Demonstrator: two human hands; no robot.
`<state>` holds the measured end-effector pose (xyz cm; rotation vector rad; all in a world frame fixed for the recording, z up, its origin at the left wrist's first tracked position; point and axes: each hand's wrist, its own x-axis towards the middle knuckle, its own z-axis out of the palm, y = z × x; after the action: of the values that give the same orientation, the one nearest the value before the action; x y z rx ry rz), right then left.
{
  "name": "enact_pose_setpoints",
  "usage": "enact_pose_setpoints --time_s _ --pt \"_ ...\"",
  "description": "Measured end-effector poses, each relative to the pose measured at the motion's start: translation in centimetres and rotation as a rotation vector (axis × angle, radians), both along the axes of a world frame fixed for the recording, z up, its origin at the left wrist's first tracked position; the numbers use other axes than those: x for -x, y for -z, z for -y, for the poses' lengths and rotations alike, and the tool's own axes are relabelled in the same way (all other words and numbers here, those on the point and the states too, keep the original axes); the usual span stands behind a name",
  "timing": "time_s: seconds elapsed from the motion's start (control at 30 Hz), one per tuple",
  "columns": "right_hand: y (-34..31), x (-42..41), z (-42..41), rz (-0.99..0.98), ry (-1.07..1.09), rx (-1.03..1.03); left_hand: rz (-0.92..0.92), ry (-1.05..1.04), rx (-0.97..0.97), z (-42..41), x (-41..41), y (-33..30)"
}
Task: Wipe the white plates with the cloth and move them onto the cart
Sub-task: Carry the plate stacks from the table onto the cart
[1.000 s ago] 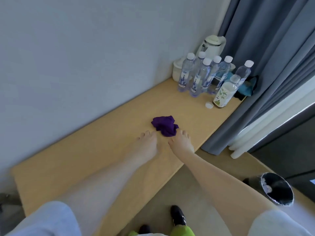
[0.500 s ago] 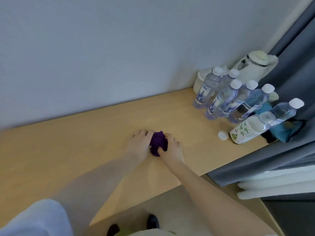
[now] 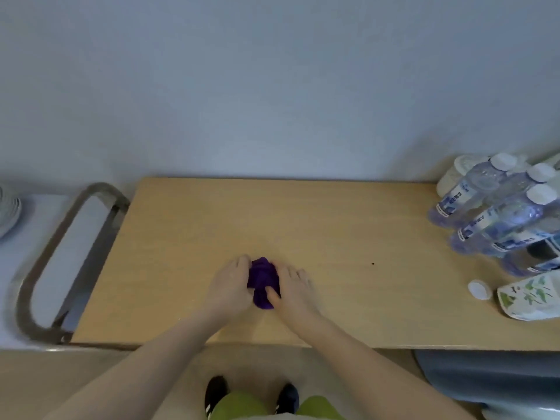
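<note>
While both hands bunch purple cloth (image 3: pixel 262 281) mid-table (image 3: pixel 348 225) — left hand (image 3: pixel 228 287), right hand (image 3: pixel 294 291) fingers curled on it — advise one firm grip; plates (image 3: pixel 7 212) lie far left on cart (image 3: pixel 45 268).

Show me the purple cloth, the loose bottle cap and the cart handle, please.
purple cloth (image 3: pixel 262 278): head view, bunched middle between the hands.
loose bottle cap (image 3: pixel 479 289): head view, white top.
cart handle (image 3: pixel 48 256): head view, long metal bar.

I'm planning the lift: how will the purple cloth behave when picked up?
Likely floppy: the cloth sits bunched and creased between the left hand and right hand. Probably light and droopy. Unlikely to slip or roll on the table.
</note>
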<state>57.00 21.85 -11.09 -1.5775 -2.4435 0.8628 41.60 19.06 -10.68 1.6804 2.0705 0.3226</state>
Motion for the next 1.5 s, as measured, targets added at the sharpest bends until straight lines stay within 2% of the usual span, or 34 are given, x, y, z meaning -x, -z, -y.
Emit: enact_pose_setpoints --time_s 0.27,0.53,0.63,0.93,1.03,1.17,1.33,1.4,1.5 --pt "0.3 7.5 3.8 -0.012 -0.166 0.013 -0.102 -0.169 0.144 6.7 6.4 -0.1" --pt "0.8 13.7 7.7 0.007 -0.307 -0.057 -0.178 -0.302 0.091 12.3 11.5 0.3" --pt "0.8 16.2 9.2 -0.004 -0.353 -0.064 -0.1 -0.36 0.062 14.4 13.8 0.4" --pt "-1.5 25.5 10.4 -0.137 -0.387 -0.132 0.302 -0.598 -0.147 19.4 22.5 -1.2" --pt "-3.2 28.8 10.4 -0.181 -0.43 -0.15 0.36 -0.596 -0.181 19.7 25.3 -2.4" --pt "-6.0 32.1 10.1 -0.231 -0.619 -0.277 0.478 -0.557 -0.22 20.2 28.5 -4.5" --pt "-9.8 36.0 9.6 -0.191 -0.762 -0.192 0.622 -0.509 -0.293 20.7 31.6 -6.5" --pt "-10.9 37.2 9.3 -0.124 -0.796 -0.163 0.63 -0.507 -0.301 20.5 32.6 -6.9" --pt "-12.0 38.4 8.9 -0.023 -0.858 -0.145 0.507 -0.538 -0.252 20.1 34.3 -7.0"
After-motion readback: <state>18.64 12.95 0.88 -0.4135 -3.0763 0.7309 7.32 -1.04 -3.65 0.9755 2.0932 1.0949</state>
